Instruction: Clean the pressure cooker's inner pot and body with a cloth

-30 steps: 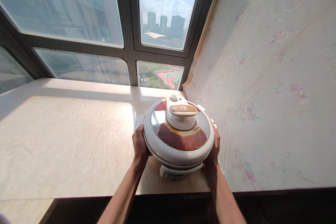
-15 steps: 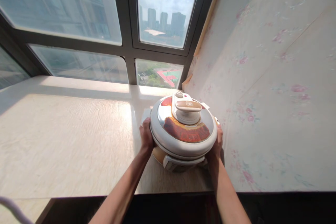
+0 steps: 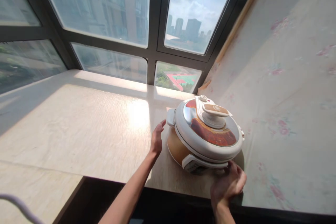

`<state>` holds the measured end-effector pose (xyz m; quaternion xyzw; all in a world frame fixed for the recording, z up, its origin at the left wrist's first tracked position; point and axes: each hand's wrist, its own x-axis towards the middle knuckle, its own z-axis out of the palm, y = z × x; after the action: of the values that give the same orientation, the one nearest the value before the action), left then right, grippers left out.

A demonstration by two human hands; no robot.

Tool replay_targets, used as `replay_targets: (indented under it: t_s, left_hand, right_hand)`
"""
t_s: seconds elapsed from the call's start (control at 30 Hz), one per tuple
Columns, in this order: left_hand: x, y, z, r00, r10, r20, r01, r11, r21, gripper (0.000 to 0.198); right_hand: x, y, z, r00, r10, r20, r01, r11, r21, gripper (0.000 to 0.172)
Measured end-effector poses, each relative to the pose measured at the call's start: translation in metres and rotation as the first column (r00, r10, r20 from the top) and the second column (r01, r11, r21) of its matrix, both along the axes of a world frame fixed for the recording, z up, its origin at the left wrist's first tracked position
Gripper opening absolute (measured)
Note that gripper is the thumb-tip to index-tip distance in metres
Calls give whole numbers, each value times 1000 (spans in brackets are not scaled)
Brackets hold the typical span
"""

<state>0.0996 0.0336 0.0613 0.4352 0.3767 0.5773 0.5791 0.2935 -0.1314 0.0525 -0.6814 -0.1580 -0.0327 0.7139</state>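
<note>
A white and tan electric pressure cooker (image 3: 183, 122) sits upright on the stone-patterned ledge, its lid shut. The lid has a brown-topped handle (image 3: 216, 110), a reddish-brown food picture and a round valve knob. A control panel (image 3: 195, 164) faces the front. Just left of the cooker, below its side lug, my left hand (image 3: 157, 138) is open with fingers stretched out, apart from the body. My right hand (image 3: 229, 182) is at the cooker's front right, beside the panel's end. Its fingers are loosely bent and hold nothing I can see; whether they touch the cooker I cannot tell.
Sunlit ledge (image 3: 78, 122) runs leftward along the dark-framed windows (image 3: 152, 42). The flower-papered wall (image 3: 283, 112) stands close on the cooker's right. A dark recess (image 3: 168, 203) lies below the front edge, and a pale cord (image 3: 21, 206) curves at the lower left.
Both hands have come off the cooker's sides: the left has drawn away leftward, the right has moved to the front. The view has turned left, and the cooker sits further right in it.
</note>
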Motion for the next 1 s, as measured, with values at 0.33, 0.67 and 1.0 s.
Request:
replay_targets:
  t_s: [0.33,0.67,1.0]
  left_hand:
    - [-121,-21,-56,933,156,-325,-175,984,-30,23]
    - [-128,-19,-66,930,203,-305,-210,978,10,27]
    - [-131,-32,-63,899,179,-399,-180,983,37,28]
  right_hand:
    - [-156,19,-50,656,750,81,-735,659,-159,12]
    - [-166,120,-58,509,839,-195,-861,491,-135,25]
    - [-169,93,-60,429,881,-199,-902,406,-150,21]
